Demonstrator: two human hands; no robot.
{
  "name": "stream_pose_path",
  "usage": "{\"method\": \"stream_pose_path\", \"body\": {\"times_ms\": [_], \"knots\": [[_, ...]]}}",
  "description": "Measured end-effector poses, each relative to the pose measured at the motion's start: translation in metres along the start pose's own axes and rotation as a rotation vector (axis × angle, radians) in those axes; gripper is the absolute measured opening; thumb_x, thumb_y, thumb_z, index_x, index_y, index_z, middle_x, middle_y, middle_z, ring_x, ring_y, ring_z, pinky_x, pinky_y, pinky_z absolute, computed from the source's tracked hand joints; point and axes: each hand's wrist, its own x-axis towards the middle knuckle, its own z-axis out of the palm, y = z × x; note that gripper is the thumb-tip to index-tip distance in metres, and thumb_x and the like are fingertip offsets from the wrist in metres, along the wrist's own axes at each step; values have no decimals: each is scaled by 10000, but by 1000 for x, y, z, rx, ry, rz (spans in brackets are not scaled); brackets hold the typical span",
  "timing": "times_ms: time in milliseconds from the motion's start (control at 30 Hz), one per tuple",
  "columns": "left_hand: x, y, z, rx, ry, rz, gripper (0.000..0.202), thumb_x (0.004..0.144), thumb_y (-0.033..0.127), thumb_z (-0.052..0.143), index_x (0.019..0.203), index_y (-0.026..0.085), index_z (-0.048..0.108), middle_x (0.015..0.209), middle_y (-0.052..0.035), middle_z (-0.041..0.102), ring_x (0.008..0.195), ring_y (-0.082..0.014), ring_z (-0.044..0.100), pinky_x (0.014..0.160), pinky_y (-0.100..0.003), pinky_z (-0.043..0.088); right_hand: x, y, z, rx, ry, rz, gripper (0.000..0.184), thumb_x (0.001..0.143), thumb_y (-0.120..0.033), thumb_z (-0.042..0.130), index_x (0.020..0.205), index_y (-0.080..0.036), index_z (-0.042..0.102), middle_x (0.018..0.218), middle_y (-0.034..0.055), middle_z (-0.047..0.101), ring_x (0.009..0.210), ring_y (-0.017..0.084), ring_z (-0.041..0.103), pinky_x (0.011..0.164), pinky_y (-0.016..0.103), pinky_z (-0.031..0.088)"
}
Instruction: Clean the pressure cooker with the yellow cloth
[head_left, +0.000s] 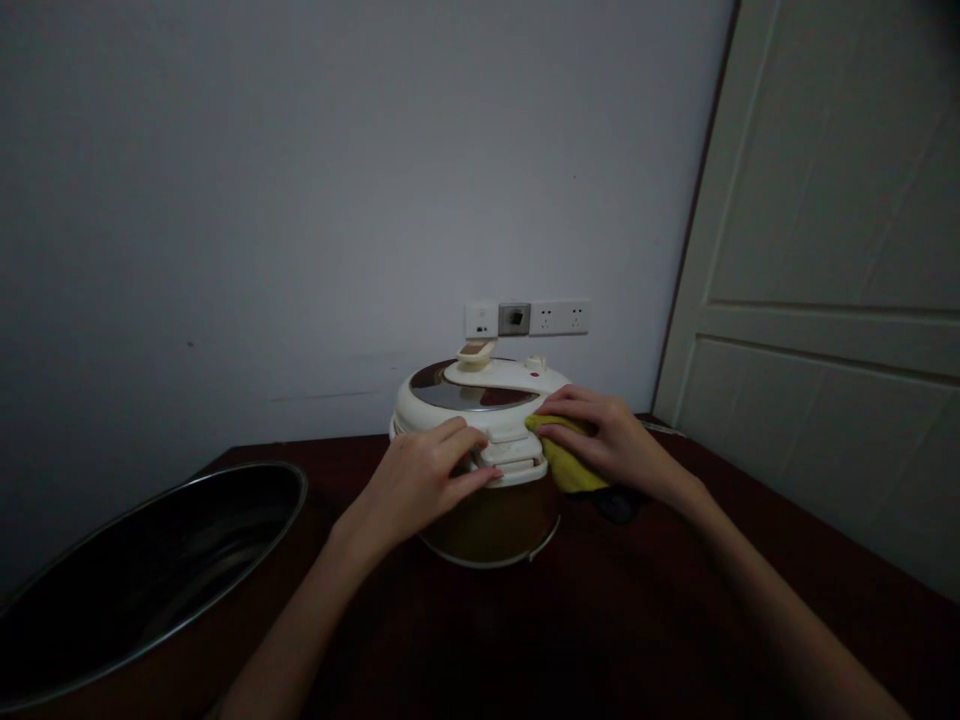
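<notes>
An electric pressure cooker stands on the dark red table, its white lid on top. The lid has a shiny dark panel and a raised handle. With fingers and thumb, my left hand grips the white side handle at the cooker's front. A yellow cloth is in my right hand, pressed against the right side of the lid. Some of the cloth is hidden behind those fingers, and a dark patch shows below it.
At the left on the table lies a large dark pan with a shiny metal rim. Behind the cooker, wall sockets sit in the pale wall. A white panelled door rises along the right.
</notes>
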Motion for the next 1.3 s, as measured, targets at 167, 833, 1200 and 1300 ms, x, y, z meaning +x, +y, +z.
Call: {"method": "stream_pose_path", "body": {"times_ms": [167, 833, 1200, 1300], "knots": [[1, 1, 5, -32, 31, 39, 170, 876, 297, 534, 924, 150, 604, 836, -39, 646, 700, -113, 592, 596, -236, 455, -4, -3, -8, 81, -108, -33, 185, 896, -251, 528, 926, -182, 696, 923, 66, 631, 834, 145, 586, 742, 297, 479], [4, 2, 0, -220, 90, -107, 169, 802, 295, 636, 904, 162, 657, 702, 12, 633, 594, -81, 554, 548, -199, 435, -5, -2, -13, 217, 37, 90, 126, 823, -292, 627, 878, -212, 706, 896, 37, 670, 839, 165, 615, 771, 303, 487], [-4, 47, -20, -1019, 12, -278, 491, 709, 276, 727, 1165, 219, 554, 1179, -64, 606, 1061, -202, 583, 897, -317, 477, -11, -85, 1, 382, 291, 36, 163, 800, -187, 632, 948, -242, 671, 919, 30, 668, 871, 178, 626, 747, 307, 520], [-3, 52, -16, -1129, -55, -287, 515, 727, 252, 709, 1205, 225, 518, 1212, -68, 593, 1110, -211, 557, 926, -333, 455, -11, -86, 5, 355, 371, -24, 168, 779, -161, 658, 921, -249, 676, 897, 17, 677, 871, 176, 622, 781, 321, 510]]}}
